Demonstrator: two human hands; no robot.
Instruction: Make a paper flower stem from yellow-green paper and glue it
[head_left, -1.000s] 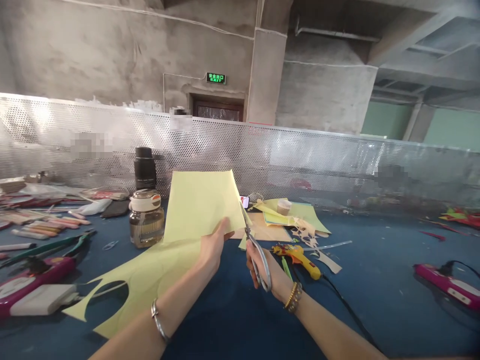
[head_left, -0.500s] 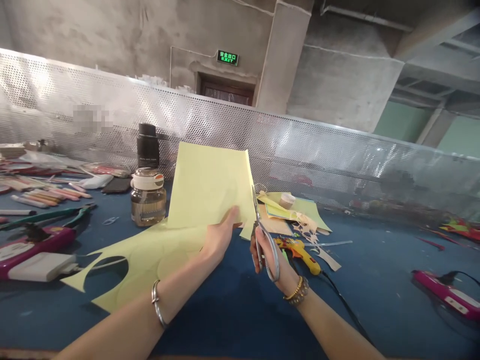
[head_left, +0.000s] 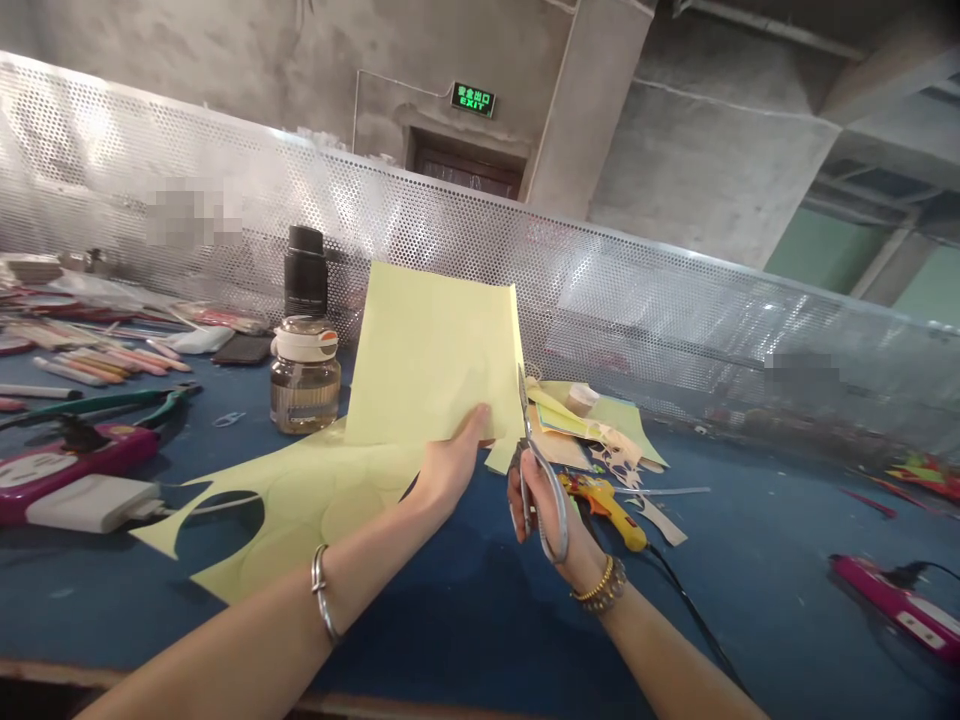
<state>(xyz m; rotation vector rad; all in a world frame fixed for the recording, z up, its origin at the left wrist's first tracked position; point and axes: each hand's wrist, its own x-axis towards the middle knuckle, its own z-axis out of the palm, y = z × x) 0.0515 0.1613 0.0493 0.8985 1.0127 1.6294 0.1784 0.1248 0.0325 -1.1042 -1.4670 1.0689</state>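
Note:
My left hand (head_left: 455, 455) holds up a sheet of yellow paper (head_left: 435, 350), thumb on its near face and fingers mostly hidden behind. In my right hand (head_left: 551, 505) is a pair of scissors (head_left: 556, 515), fingers through the handles. Its blades stand upright along the sheet's right edge, where a narrow strip shows beside them. How far apart the blades are, I cannot tell. Under my left forearm lies a larger cut yellow sheet (head_left: 300, 510) with a rounded hole and faint drawn circles.
A glass jar (head_left: 304, 385) and a black bottle (head_left: 306, 275) stand left, near pliers (head_left: 165, 405), markers (head_left: 112, 365) and a purple power strip (head_left: 112, 455). Right of my hand lie a yellow glue gun (head_left: 619, 515) and paper scraps (head_left: 637, 430). A perforated metal screen (head_left: 637, 310) closes the back.
The view has shifted slightly, so the table's front edge shows more. Both hands keep their holds, and the scissors stay at the sheet's right edge.

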